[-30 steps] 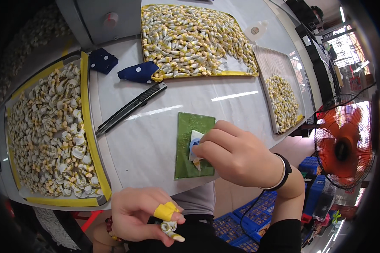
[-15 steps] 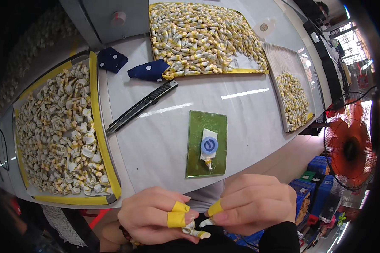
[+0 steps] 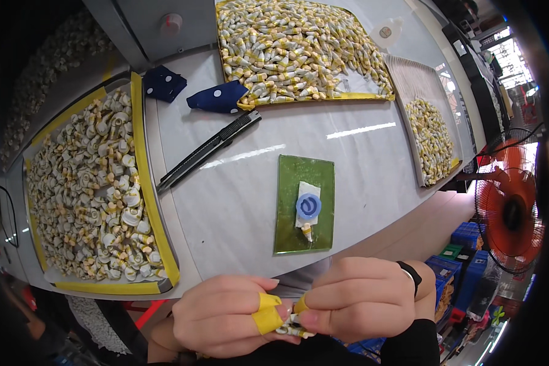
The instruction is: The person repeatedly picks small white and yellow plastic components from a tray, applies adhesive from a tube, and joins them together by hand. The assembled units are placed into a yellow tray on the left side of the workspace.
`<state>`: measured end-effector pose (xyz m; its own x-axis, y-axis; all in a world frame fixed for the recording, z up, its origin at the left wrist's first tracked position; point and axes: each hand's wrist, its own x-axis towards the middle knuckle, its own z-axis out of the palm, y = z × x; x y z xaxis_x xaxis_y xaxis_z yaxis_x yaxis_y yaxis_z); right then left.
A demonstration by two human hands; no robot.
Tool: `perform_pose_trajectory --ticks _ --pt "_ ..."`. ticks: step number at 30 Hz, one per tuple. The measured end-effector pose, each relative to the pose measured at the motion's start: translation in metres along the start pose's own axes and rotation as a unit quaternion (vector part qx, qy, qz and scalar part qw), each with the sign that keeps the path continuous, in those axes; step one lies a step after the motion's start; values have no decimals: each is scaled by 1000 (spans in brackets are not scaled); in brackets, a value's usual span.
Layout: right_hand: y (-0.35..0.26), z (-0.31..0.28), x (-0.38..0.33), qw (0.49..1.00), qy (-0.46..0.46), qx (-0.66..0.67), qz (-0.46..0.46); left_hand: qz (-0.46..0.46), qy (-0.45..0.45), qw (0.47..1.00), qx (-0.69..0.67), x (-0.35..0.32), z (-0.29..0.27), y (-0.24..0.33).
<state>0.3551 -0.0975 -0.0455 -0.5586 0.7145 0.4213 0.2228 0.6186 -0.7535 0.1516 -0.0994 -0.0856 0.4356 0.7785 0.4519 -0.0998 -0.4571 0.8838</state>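
Above my lap, in front of the table edge, my left hand (image 3: 226, 314) pinches a small white figurine part (image 3: 290, 329) with yellow and peach paint. My right hand (image 3: 360, 299) is closed at the same spot, its thumb and forefinger pressed to that part. The small white piece in the right fingers is mostly hidden now. Yellow tape wraps fingers of both hands. Just beyond lies a green plate (image 3: 287, 243) bearing a white pad (image 3: 303, 186), a blue round cup (image 3: 308, 207) and a small painted piece (image 3: 308, 233).
A yellow-taped tray (image 3: 141, 165) of white figurine parts stands left. Another tray (image 3: 363, 96) of small cone-shaped pieces lies at the back, a smaller tray (image 3: 402, 73) at right. A black cutter knife (image 3: 207, 152) and dotted blue cloths (image 3: 219, 97) lie between. An orange fan (image 3: 509, 204) stands right.
My right hand has moved left to meet my left hand. The small white piece in its fingers has come against the figurine part. The view has shifted slightly.
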Motion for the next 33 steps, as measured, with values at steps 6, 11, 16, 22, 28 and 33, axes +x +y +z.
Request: perform_pose_trajectory --ticks 6,11,16,22,28,33 --pt "-4 -2 -1 1000 -4 22 5 29 0 1000 -13 2 2 1" --pt "3 -3 -4 999 -4 30 -38 106 14 994 10 0 5 -11" --pt "-10 -6 -4 1000 2 -5 9 0 -14 999 -30 5 3 1" --pt "-15 3 -3 996 50 -41 62 -10 -17 998 64 2 -4 6" --pt "-3 -1 -8 998 36 45 38 -117 23 987 -108 -2 6 -3" --pt "12 3 -1 991 78 99 53 -331 64 834 -437 -5 9 5"
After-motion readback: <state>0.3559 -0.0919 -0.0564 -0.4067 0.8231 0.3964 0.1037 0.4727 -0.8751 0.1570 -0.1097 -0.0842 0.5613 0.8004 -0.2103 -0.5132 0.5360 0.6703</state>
